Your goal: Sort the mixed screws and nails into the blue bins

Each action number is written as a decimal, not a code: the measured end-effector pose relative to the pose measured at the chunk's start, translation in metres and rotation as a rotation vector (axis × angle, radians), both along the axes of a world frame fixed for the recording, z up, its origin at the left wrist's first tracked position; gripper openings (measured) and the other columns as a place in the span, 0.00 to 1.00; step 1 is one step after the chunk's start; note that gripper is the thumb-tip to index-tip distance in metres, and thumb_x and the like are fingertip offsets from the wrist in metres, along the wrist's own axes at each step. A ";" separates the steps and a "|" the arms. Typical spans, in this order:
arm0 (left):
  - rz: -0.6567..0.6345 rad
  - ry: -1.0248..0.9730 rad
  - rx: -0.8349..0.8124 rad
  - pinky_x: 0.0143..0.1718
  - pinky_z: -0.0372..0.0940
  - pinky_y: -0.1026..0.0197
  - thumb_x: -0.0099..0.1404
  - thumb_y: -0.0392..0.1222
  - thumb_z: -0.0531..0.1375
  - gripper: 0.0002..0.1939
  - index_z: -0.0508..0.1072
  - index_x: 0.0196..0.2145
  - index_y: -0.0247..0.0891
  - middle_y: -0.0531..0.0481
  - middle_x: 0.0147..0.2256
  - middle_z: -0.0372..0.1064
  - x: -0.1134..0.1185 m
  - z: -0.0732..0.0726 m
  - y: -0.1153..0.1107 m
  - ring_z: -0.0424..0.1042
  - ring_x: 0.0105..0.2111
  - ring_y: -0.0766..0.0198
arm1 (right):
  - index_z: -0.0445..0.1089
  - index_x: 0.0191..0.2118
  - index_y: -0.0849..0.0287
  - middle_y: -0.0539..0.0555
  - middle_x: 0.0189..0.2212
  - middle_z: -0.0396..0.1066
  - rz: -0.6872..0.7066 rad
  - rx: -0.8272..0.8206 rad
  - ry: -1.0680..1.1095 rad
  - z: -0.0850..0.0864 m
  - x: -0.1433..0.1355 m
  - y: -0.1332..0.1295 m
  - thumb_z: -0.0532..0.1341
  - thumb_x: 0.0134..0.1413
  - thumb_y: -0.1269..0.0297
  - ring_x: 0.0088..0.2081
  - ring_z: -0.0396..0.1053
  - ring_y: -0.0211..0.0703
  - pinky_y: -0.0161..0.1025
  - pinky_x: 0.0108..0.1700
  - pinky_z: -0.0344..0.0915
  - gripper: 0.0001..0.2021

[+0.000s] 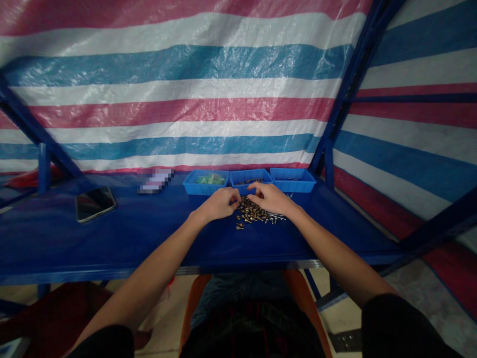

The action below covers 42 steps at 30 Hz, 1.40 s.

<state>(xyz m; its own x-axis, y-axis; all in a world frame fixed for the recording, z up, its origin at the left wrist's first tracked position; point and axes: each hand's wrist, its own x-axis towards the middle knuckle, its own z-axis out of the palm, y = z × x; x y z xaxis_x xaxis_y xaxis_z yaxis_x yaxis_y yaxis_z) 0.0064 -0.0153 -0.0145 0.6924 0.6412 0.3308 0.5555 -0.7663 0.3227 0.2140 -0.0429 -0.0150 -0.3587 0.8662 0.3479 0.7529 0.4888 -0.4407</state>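
A loose pile of small brass-coloured metal pieces with round heads, like screws [251,213], lies on the blue table in front of me. At its left edge is my left hand [222,203], fingertips curled together; anything between them is too small to make out. My right hand [275,197] arches over the right side of the pile, its thumb and forefinger apart with a gap between them. Several thin silver pins [276,217] poke out below the right palm. Some pieces of the pile are hidden beneath that hand.
Behind the pile stand three blue trays: the left tray [192,188] holds green clear material, the middle tray [235,177] brass-coloured pieces, the right tray [298,186] a few thin bits. A phone [96,203] lies on the table [149,243] at left, near a blurred-out item [156,180].
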 end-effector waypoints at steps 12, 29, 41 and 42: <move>-0.015 -0.076 0.029 0.36 0.66 0.60 0.58 0.32 0.57 0.04 0.71 0.32 0.36 0.48 0.32 0.69 0.001 0.002 -0.002 0.70 0.33 0.62 | 0.67 0.47 0.59 0.48 0.23 0.69 0.015 -0.010 -0.015 0.001 -0.001 -0.002 0.57 0.57 0.61 0.26 0.66 0.37 0.34 0.29 0.55 0.14; -0.059 -0.157 0.059 0.37 0.62 0.60 0.60 0.29 0.53 0.07 0.67 0.35 0.37 0.50 0.32 0.62 0.001 0.003 0.000 0.65 0.33 0.63 | 0.68 0.46 0.59 0.49 0.23 0.68 0.046 -0.032 -0.015 0.002 -0.001 -0.004 0.57 0.57 0.62 0.25 0.64 0.36 0.33 0.29 0.54 0.13; -0.192 -0.471 -0.461 0.36 0.64 0.63 0.63 0.38 0.56 0.07 0.69 0.38 0.35 0.49 0.35 0.69 0.005 0.009 -0.005 0.67 0.34 0.66 | 0.69 0.38 0.60 0.45 0.19 0.64 0.103 0.130 0.180 0.003 -0.008 -0.006 0.57 0.53 0.67 0.24 0.60 0.34 0.32 0.29 0.55 0.07; -0.194 -0.505 -0.499 0.36 0.64 0.63 0.63 0.39 0.56 0.07 0.69 0.39 0.35 0.49 0.35 0.70 0.005 0.009 -0.005 0.68 0.34 0.67 | 0.69 0.37 0.60 0.45 0.19 0.64 0.099 0.136 0.199 0.002 -0.010 -0.006 0.58 0.53 0.66 0.23 0.60 0.34 0.32 0.29 0.55 0.07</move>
<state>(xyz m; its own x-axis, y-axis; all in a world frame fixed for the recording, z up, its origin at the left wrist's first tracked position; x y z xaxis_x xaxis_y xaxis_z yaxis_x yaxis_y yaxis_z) 0.0115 -0.0202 -0.0058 0.6491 0.6805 0.3400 0.1168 -0.5308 0.8394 0.2043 -0.0491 -0.0131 -0.3520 0.7707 0.5311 0.6038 0.6205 -0.5004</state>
